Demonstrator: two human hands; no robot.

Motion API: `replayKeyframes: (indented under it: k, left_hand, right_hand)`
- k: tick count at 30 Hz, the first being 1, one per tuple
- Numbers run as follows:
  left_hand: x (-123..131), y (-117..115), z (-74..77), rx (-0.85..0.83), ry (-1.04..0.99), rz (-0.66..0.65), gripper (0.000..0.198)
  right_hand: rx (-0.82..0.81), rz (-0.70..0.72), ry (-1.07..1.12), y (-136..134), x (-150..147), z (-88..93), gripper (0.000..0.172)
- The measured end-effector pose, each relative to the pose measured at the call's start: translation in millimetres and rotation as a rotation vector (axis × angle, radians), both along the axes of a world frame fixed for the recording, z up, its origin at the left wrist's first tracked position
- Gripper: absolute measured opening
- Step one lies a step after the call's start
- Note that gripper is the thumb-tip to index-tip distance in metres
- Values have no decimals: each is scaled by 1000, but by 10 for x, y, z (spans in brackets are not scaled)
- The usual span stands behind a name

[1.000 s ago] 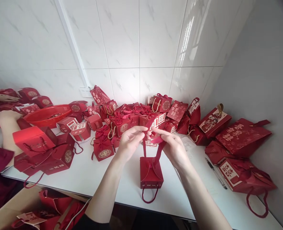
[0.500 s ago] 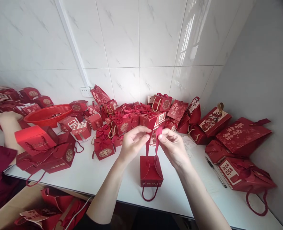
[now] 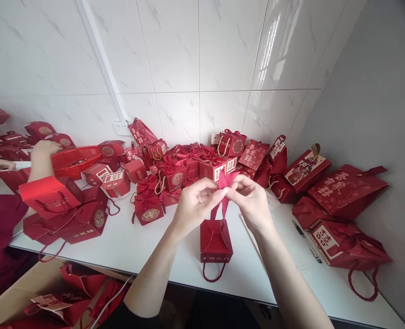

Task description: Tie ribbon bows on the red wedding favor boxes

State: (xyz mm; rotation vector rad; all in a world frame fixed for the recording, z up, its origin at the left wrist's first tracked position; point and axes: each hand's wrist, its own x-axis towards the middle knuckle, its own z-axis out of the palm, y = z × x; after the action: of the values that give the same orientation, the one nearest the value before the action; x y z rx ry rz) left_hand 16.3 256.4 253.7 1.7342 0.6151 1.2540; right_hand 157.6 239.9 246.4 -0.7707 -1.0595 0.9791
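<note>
A small dark-red gift box with a rope handle stands at the table's front edge, its top flaps folded in. From its top rises a red ribbon, whose two ends cross above the box. My left hand pinches the ribbon from the left between thumb and fingers. On the other side my right hand grips it too, thumb almost touching the left thumb. Both hands hover above the box without touching it; the exact crossing is partly covered by the fingers.
Several finished-looking red boxes with bows are heaped against the tiled wall. Larger red boxes and a pen lie at right. A red basket, stacked boxes and a co-worker's arm are at left.
My hands have come together, and the two ribbon ends, held apart before, now cross between my fingers. The co-worker's arm at left has shifted toward the basket.
</note>
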Motion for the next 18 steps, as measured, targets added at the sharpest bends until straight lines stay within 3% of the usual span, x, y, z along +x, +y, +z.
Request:
replayKeyframes:
  k: [4, 7, 10, 14, 18]
  left_hand:
    - [-16, 73, -20, -56, 11, -85, 26]
    - [2, 114, -71, -216, -100, -189, 31]
    - [30, 117, -101, -341, -234, -254, 31]
    - [32, 107, -104, -323, -272, -188, 29]
    - [8, 104, -101, -167, -148, -72, 26]
  right_hand:
    - [-15, 80, 20, -11, 12, -7, 27]
    - [28, 167, 82, -13, 5, -50, 21]
    - [148, 123, -12, -29, 14, -106, 15]
    - [281, -29, -330, -69, 71, -187, 10]
    - [344, -6, -499, -97, 102, -236, 11]
